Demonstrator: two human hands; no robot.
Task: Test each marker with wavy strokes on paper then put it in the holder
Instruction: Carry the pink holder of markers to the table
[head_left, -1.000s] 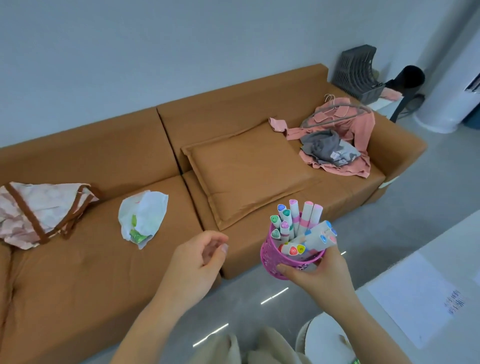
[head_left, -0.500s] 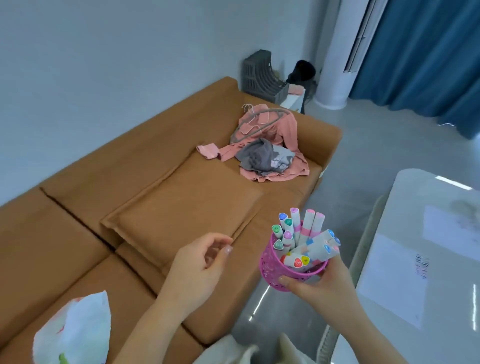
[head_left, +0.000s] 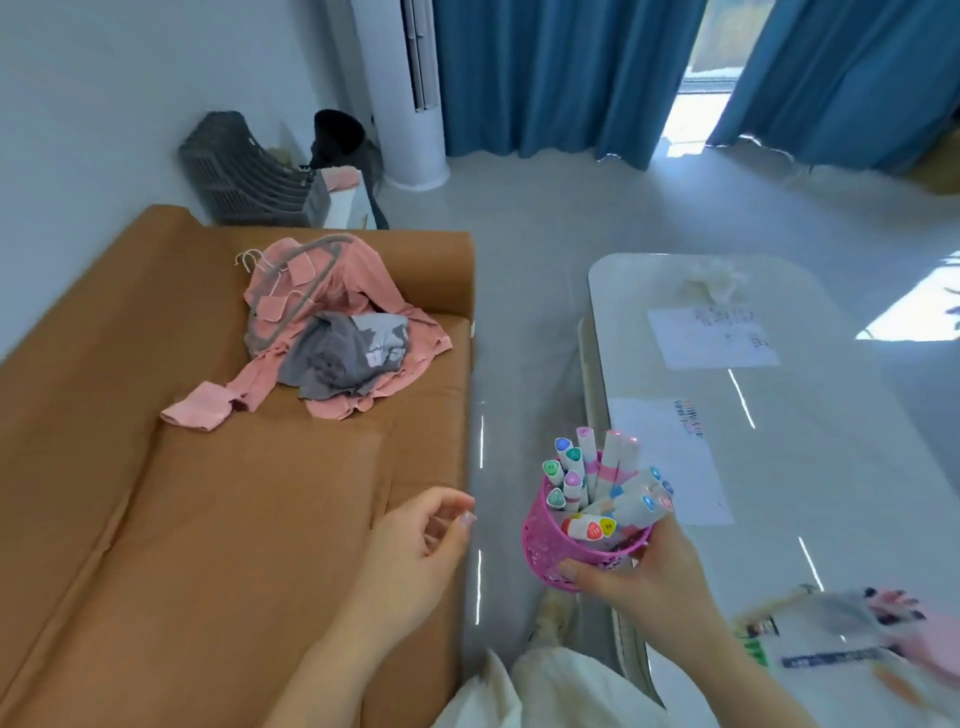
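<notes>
Pink holder (head_left: 558, 553) of markers (head_left: 602, 483) in the right hand's (head_left: 649, 577) grasp, left hand (head_left: 415, 551) loosely curled, empty.

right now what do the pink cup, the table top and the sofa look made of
Pink cup: looks like moulded plastic, with a perforated wall and a slight sheen. Table top: a white, glossy hard surface that mirrors light streaks; stone, glass or lacquer, I cannot tell. Sofa: matte brown woven fabric or faux suede, with soft seams and creases.
</notes>
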